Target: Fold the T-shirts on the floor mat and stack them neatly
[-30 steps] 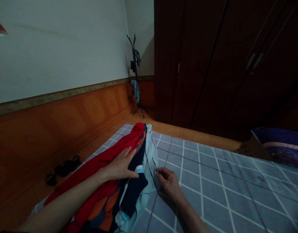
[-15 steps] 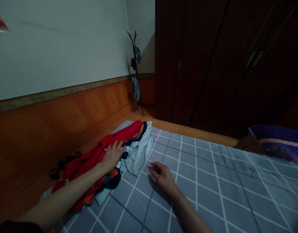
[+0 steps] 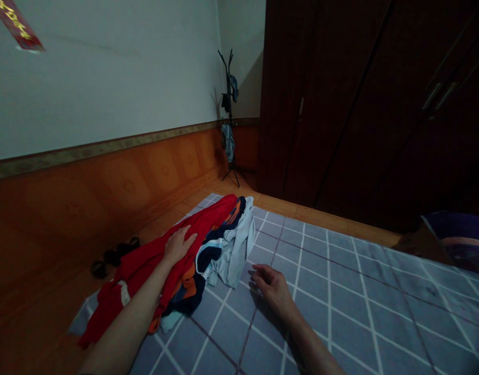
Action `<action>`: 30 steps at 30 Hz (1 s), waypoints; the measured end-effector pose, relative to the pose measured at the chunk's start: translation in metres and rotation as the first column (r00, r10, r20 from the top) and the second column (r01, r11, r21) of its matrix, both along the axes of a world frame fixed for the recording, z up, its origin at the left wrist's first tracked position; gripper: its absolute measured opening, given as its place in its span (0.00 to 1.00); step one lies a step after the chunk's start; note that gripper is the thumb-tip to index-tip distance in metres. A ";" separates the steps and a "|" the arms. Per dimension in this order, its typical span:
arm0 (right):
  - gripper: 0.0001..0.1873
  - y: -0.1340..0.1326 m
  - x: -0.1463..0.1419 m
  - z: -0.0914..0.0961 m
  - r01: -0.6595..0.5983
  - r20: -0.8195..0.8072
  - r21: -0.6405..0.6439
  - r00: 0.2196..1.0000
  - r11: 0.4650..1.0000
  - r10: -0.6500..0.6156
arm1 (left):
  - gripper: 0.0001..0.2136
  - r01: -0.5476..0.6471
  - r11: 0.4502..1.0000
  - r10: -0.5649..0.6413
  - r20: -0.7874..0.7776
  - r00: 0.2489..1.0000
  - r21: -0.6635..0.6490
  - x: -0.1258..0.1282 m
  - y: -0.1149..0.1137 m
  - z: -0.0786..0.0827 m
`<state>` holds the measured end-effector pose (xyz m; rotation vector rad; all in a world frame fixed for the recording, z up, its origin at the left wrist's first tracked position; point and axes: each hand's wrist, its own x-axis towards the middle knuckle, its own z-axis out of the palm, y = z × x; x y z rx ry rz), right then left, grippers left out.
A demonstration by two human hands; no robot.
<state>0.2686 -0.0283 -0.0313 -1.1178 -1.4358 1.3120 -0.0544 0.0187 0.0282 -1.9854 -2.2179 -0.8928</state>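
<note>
My left hand [image 3: 179,245] lies on a red garment [image 3: 141,255] at the top of a pile of clothes, its thumb apart and its fingers resting on the cloth. Under the red one show a dark navy and orange garment [image 3: 190,283] and a pale grey-green garment [image 3: 239,250] that spreads out to the right. To the right of the pile, my right hand [image 3: 275,287] hovers just over the checked bed sheet [image 3: 313,291]. Its fingers are loosely bent with nothing in them.
Several dark shoes [image 3: 112,257] stand on the floor left of the bed. A black coat stand [image 3: 229,114] with clothes is in the far corner, beside a dark wardrobe [image 3: 325,104]. A purple item [image 3: 466,234] lies past the bed at the right.
My left hand has moved slightly left, from near the garments' right side onto the red cloth, which now lies flatter. My right hand keeps its place over the sheet. The view has turned slightly left.
</note>
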 end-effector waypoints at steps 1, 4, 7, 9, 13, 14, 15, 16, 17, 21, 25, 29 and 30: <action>0.19 0.000 0.000 0.000 0.004 -0.015 -0.013 1.000 1.000 -0.004 | 0.20 -0.006 1.000 0.007 0.026 1.000 -0.005 -0.002 0.001 -0.009; 0.20 -0.001 -0.002 0.001 0.016 -0.039 -0.040 0.999 0.999 -0.018 | 0.17 -0.024 1.000 0.023 0.102 0.995 0.014 -0.006 0.004 -0.026; 0.21 -0.002 -0.003 0.004 0.027 -0.045 -0.055 0.999 0.998 -0.030 | 0.18 -0.061 0.996 0.049 0.184 0.982 0.061 -0.009 0.007 -0.028; 0.21 -0.002 -0.003 0.005 0.035 -0.032 -0.050 0.999 0.998 -0.037 | 0.19 -0.113 0.988 0.085 0.241 0.967 0.103 -0.012 0.009 -0.028; 0.24 -0.001 -0.001 0.003 0.052 0.026 -0.022 0.998 0.998 -0.052 | 0.13 -0.205 0.966 0.136 0.366 0.920 0.158 -0.017 0.010 -0.028; 0.24 -0.001 -0.001 0.002 0.055 0.029 -0.019 0.998 0.998 -0.055 | 0.12 -0.221 0.960 0.137 0.401 0.906 0.171 -0.018 0.009 -0.027; 0.25 -0.001 -0.001 0.001 0.062 0.027 -0.019 0.998 0.998 -0.061 | 0.13 -0.234 0.954 0.134 0.435 0.890 0.186 -0.019 0.008 -0.026; 0.25 -0.001 -0.001 0.000 0.069 0.022 -0.022 0.997 0.997 -0.068 | 0.13 -0.246 0.948 0.126 0.467 0.875 0.204 -0.020 0.007 -0.025; 0.25 -0.001 -0.002 0.000 0.071 0.016 -0.027 0.997 0.997 -0.070 | 0.14 -0.255 0.941 0.116 0.497 0.860 0.221 -0.020 0.005 -0.024; 0.26 -0.003 -0.004 0.004 0.079 0.004 -0.063 0.997 0.995 -0.079 | 0.17 -0.257 0.928 0.058 0.577 0.815 0.269 -0.020 0.001 -0.019; 0.26 -0.004 -0.005 0.010 0.117 0.027 -0.083 0.993 0.990 -0.115 | 0.13 -0.198 0.943 0.007 0.579 0.815 0.267 -0.019 -0.001 -0.015; 0.25 -0.005 -0.005 0.013 0.121 0.044 -0.086 0.992 0.989 -0.117 | 0.09 -0.158 0.951 -0.017 0.554 0.832 0.267 -0.015 -0.003 -0.014; 0.25 -0.005 -0.005 0.014 0.118 0.050 -0.087 0.992 0.989 -0.114 | 0.08 -0.169 0.947 -0.013 0.557 0.831 0.274 -0.014 -0.003 -0.014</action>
